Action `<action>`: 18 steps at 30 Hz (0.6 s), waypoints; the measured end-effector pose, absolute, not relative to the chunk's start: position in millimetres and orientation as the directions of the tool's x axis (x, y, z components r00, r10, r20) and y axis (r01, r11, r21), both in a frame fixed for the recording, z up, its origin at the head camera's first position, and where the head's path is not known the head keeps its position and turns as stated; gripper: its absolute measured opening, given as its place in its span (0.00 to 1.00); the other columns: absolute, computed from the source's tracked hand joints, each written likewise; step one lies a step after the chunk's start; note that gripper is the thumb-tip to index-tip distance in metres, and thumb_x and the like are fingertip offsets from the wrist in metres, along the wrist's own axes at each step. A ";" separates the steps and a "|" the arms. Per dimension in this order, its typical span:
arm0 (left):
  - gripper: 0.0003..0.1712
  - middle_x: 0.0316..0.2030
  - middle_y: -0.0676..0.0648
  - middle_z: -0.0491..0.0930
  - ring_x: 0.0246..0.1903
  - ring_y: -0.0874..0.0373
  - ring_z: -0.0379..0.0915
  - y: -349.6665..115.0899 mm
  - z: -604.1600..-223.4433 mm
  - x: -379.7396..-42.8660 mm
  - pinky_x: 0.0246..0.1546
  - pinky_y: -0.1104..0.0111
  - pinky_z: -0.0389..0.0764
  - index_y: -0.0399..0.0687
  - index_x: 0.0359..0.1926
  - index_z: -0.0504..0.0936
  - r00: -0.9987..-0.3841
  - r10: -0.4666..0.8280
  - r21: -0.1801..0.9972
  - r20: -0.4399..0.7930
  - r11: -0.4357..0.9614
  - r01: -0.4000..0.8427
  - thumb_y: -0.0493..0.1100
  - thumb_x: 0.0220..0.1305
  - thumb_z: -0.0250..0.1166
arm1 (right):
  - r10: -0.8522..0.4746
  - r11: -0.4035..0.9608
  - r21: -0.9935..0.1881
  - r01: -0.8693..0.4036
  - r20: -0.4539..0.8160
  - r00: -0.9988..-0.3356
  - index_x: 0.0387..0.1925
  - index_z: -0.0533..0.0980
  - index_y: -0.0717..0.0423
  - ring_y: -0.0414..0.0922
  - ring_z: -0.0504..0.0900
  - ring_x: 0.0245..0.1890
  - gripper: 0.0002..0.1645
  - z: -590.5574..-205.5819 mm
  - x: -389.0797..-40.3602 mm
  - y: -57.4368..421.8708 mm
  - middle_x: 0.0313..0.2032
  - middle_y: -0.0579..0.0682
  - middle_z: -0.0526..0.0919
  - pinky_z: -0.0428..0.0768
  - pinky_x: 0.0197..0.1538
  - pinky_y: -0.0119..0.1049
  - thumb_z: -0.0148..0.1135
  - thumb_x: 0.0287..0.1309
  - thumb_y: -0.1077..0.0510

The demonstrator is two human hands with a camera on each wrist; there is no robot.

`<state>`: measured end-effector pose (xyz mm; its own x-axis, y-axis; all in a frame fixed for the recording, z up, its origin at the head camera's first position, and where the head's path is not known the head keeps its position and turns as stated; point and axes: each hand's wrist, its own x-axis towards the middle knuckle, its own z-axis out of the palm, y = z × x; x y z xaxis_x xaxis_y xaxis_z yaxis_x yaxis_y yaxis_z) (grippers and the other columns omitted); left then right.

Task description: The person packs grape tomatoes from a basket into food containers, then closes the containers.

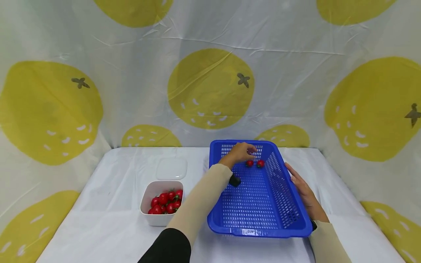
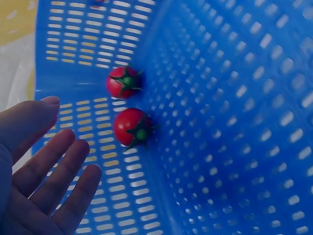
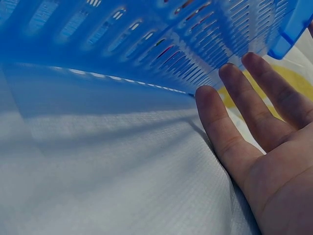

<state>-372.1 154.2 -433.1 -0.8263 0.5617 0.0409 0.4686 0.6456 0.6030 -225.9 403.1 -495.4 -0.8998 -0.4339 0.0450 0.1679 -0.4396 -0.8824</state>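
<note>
A blue plastic basket (image 1: 250, 232) with slotted walls holds two small red tomatoes (image 2: 132, 127) with green stems, lying side by side near its far wall. Above them, inside the basket, is my left hand (image 1: 241, 152); its fingers are loosely bent apart, with nothing between them in the left wrist view. My right hand (image 1: 304, 193) lies along the outside of the basket's right wall, thumb side near the rim. In the right wrist view its extended fingers (image 3: 220, 120) reach up by the slotted wall. Left of the basket, a white container (image 1: 158, 220) holds several similar tomatoes (image 1: 163, 198).
A translucent lid (image 1: 171, 168) lies on the white-covered table (image 1: 108, 204) behind the container. My left forearm crosses between the container and the basket. A white curtain (image 1: 283, 80) printed with yellow fruit hangs behind the table and along its sides.
</note>
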 end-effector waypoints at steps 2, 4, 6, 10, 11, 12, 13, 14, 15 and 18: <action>0.17 0.49 0.51 0.82 0.51 0.60 0.76 155.5 -435.7 -372.6 0.52 0.74 0.72 0.49 0.53 0.83 -0.820 0.572 0.575 0.025 0.663 0.480 0.42 0.62 0.67 | -0.444 -0.466 -0.868 0.170 0.063 -0.894 0.76 0.39 0.34 0.50 0.75 0.57 0.32 -496.1 -226.0 403.6 0.70 0.52 0.59 0.79 0.51 0.45 0.28 0.75 0.53; 0.17 0.50 0.51 0.82 0.52 0.60 0.75 156.2 -437.7 -372.2 0.54 0.74 0.71 0.50 0.52 0.83 -0.819 0.574 0.555 0.003 0.681 0.479 0.42 0.62 0.67 | -0.457 -0.494 -0.850 0.181 0.077 -0.886 0.76 0.39 0.35 0.51 0.75 0.57 0.32 -496.8 -226.3 403.9 0.70 0.52 0.60 0.79 0.51 0.45 0.28 0.75 0.54; 0.17 0.50 0.52 0.82 0.52 0.60 0.75 156.4 -439.0 -371.5 0.54 0.74 0.71 0.50 0.52 0.83 -0.824 0.567 0.554 -0.019 0.692 0.463 0.42 0.62 0.67 | -0.466 -0.509 -0.839 0.189 0.084 -0.881 0.76 0.39 0.35 0.51 0.75 0.57 0.32 -497.5 -226.7 403.9 0.70 0.52 0.61 0.79 0.51 0.46 0.27 0.75 0.54; 0.16 0.49 0.53 0.83 0.50 0.60 0.75 156.3 -440.9 -370.8 0.52 0.75 0.72 0.49 0.52 0.84 -0.821 0.570 0.545 -0.038 0.700 0.461 0.41 0.62 0.67 | -0.465 -0.508 -0.841 0.186 0.086 -0.881 0.76 0.39 0.36 0.52 0.75 0.58 0.32 -497.9 -227.1 403.7 0.70 0.52 0.60 0.78 0.52 0.48 0.28 0.75 0.55; 0.16 0.48 0.53 0.83 0.49 0.60 0.76 156.3 -441.2 -370.7 0.51 0.75 0.73 0.49 0.51 0.84 -0.817 0.574 0.542 -0.046 0.702 0.462 0.41 0.62 0.67 | -0.462 -0.504 -0.844 0.183 0.084 -0.883 0.76 0.39 0.36 0.52 0.75 0.58 0.32 -497.8 -227.0 403.6 0.70 0.52 0.60 0.78 0.52 0.48 0.28 0.75 0.55; 0.16 0.48 0.52 0.83 0.48 0.60 0.76 156.4 -441.5 -370.6 0.51 0.75 0.73 0.49 0.51 0.84 -0.812 0.582 0.533 -0.051 0.703 0.471 0.41 0.61 0.68 | -0.461 -0.500 -0.847 0.180 0.084 -0.883 0.76 0.39 0.36 0.52 0.75 0.58 0.32 -497.6 -226.9 403.5 0.70 0.52 0.60 0.78 0.52 0.48 0.28 0.75 0.55; 0.16 0.47 0.52 0.84 0.48 0.60 0.76 156.4 -441.4 -370.4 0.51 0.74 0.72 0.48 0.51 0.84 -0.806 0.590 0.518 -0.055 0.707 0.482 0.41 0.61 0.68 | -0.461 -0.498 -0.849 0.178 0.085 -0.884 0.76 0.39 0.36 0.52 0.75 0.58 0.32 -497.5 -226.9 403.6 0.70 0.52 0.61 0.78 0.52 0.48 0.28 0.75 0.55; 0.16 0.46 0.52 0.84 0.48 0.60 0.76 156.4 -441.3 -370.1 0.52 0.74 0.72 0.48 0.51 0.84 -0.801 0.596 0.505 -0.061 0.710 0.491 0.41 0.61 0.68 | -0.460 -0.499 -0.848 0.178 0.085 -0.884 0.76 0.39 0.36 0.52 0.75 0.57 0.32 -497.5 -226.8 403.5 0.70 0.52 0.61 0.79 0.52 0.47 0.28 0.75 0.55; 0.15 0.46 0.52 0.84 0.48 0.60 0.76 156.4 -441.1 -369.5 0.53 0.73 0.71 0.48 0.50 0.85 -0.799 0.597 0.499 -0.070 0.714 0.490 0.41 0.61 0.68 | -0.460 -0.500 -0.848 0.176 0.088 -0.883 0.76 0.39 0.36 0.51 0.76 0.57 0.32 -497.4 -226.7 403.5 0.69 0.52 0.62 0.79 0.51 0.47 0.28 0.75 0.55; 0.14 0.44 0.52 0.84 0.47 0.60 0.76 156.3 -441.5 -368.6 0.53 0.72 0.71 0.47 0.49 0.85 -0.794 0.601 0.479 -0.092 0.726 0.494 0.41 0.62 0.67 | -0.466 -0.510 -0.842 0.178 0.096 -0.880 0.76 0.39 0.36 0.51 0.77 0.55 0.32 -497.2 -226.9 403.3 0.68 0.53 0.63 0.80 0.49 0.44 0.27 0.75 0.55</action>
<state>-368.6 156.3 -441.5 -0.7943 0.6006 -0.0919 0.4936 0.7260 0.4789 -226.9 403.3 -497.2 -0.8798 -0.4655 0.0962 0.1778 -0.5100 -0.8416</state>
